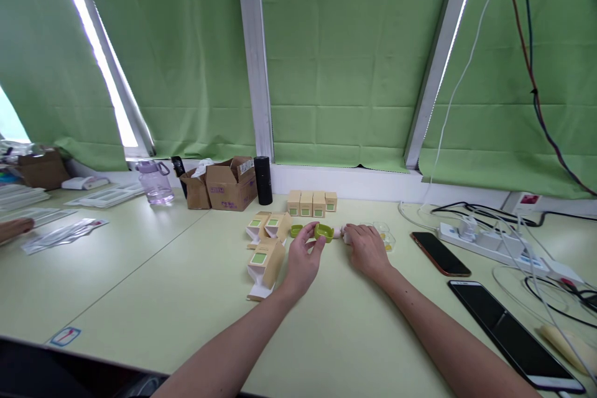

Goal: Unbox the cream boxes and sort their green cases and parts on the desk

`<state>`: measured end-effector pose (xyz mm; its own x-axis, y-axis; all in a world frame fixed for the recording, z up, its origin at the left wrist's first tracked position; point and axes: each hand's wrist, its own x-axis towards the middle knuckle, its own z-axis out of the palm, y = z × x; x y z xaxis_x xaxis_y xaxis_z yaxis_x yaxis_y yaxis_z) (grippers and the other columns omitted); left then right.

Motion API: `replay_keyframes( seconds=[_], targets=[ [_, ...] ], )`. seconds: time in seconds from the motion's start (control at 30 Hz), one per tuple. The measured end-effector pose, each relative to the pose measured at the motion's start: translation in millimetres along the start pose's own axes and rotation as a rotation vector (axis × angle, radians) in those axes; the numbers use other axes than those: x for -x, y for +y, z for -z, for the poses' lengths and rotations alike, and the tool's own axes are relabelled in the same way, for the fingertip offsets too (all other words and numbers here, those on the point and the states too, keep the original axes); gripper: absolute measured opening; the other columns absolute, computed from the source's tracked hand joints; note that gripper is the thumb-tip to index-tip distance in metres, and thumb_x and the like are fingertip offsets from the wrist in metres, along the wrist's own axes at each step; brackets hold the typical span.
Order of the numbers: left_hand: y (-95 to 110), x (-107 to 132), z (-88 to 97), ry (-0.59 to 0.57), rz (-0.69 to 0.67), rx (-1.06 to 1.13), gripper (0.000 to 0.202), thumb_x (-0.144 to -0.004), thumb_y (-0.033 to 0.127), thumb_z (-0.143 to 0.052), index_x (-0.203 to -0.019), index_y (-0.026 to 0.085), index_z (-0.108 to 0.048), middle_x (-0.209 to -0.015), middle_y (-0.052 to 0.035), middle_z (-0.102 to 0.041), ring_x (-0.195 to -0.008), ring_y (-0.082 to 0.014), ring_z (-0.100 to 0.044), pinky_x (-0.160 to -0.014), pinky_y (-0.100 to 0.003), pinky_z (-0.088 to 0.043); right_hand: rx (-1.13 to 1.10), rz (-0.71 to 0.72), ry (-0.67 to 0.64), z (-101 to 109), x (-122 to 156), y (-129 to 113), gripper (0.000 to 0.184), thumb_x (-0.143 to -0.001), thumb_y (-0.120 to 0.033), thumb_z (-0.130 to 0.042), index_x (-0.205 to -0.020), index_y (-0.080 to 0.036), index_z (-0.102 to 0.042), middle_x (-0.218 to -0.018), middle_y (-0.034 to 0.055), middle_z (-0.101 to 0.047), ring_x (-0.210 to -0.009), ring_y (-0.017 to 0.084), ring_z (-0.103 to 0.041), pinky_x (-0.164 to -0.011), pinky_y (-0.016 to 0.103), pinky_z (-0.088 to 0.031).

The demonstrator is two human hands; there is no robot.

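Observation:
My left hand (304, 259) pinches a small lime-green open case (323, 232) with a hollow, box-like inside. Another green piece (295, 231) shows just left of the fingers; whether the two are joined, I cannot tell. My right hand (368, 249) is closed with its fingertips down on a small whitish piece (346, 236), largely covered by the fingers. Behind that hand lies a clear plastic tray (386, 237) with rounded hollows and some yellow in it. Left of my left hand, several cream cartons (267, 261) lie with white end flaps folded out.
Several closed cream cartons (306, 204) stand in a row behind. Brown cardboard boxes (232, 185), a black cylinder (263, 180) and a purple bottle (155, 183) line the back. Phones (441, 254) and a power strip (494, 245) with cables lie right. Another person's hand (16, 229) is far left.

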<state>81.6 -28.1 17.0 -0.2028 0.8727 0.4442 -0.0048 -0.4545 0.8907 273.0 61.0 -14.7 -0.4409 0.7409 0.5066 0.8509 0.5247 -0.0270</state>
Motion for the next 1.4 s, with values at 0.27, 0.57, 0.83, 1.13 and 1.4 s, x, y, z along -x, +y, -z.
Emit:
replay_keyframes(
  seconds=[0.27,0.57,0.83,1.13,1.4],
  targets=[
    [-0.1,-0.8,0.9,-0.007,0.006,-0.009,0.044,-0.091,0.043,-0.071,-0.127,0.018,-0.062,-0.13,-0.0153,-0.069,-0.122,-0.027,-0.065,-0.103,-0.042,-0.054,0.047,0.228,-0.046,4.4,-5.1,-16.0,0.065,-0.073,-0.002,-0.06,-0.135,-0.016,-0.059,-0.142,0.0114,-0.063,-0.137,0.033,-0.045,-0.114,0.045,-0.029],
    [0.3,-1.4,0.8,-0.006,-0.003,-0.001,0.042,-0.091,0.042,-0.071,-0.125,0.018,-0.062,-0.13,-0.0149,-0.069,-0.122,-0.0264,-0.065,-0.103,-0.041,-0.054,-0.039,0.16,-0.051,-0.6,-17.0,-12.1,0.066,-0.07,0.004,-0.054,-0.132,-0.018,-0.058,-0.129,0.0108,-0.071,-0.138,0.032,-0.046,-0.111,0.046,-0.031],
    [0.2,-2.0,1.2,-0.014,0.02,0.047,0.045,-0.089,0.041,-0.074,-0.125,0.018,-0.06,-0.13,-0.0157,-0.068,-0.123,-0.0274,-0.065,-0.103,-0.043,-0.054,-0.147,0.028,0.08,5.4,-13.5,-12.4,0.061,-0.077,0.006,-0.047,-0.132,-0.017,-0.055,-0.123,0.0127,-0.07,-0.128,0.03,-0.053,-0.105,0.045,-0.039],
    [10.0,5.7,-0.4,-0.122,-0.003,0.141,0.048,-0.084,0.034,-0.079,-0.124,0.019,-0.056,-0.13,-0.0153,-0.067,-0.125,-0.029,-0.064,-0.106,-0.044,-0.051,-0.74,-0.064,0.323,32.2,24.0,-49.1,0.041,-0.089,-0.021,-0.063,-0.129,-0.027,-0.057,-0.126,0.0093,-0.063,-0.118,0.029,-0.058,-0.1,0.05,-0.051],
    [14.0,10.1,-4.5,-0.216,-0.022,0.137,0.047,-0.083,0.03,-0.081,-0.116,0.021,-0.05,-0.112,-0.0109,-0.075,-0.11,-0.0248,-0.071,-0.103,-0.043,-0.05,-0.814,-0.028,0.406,35.7,33.1,-63.9,0.043,-0.091,-0.026,-0.063,-0.133,-0.03,-0.055,-0.13,0.0095,-0.062,-0.125,0.031,-0.051,-0.1,0.054,-0.05]
  ],
)
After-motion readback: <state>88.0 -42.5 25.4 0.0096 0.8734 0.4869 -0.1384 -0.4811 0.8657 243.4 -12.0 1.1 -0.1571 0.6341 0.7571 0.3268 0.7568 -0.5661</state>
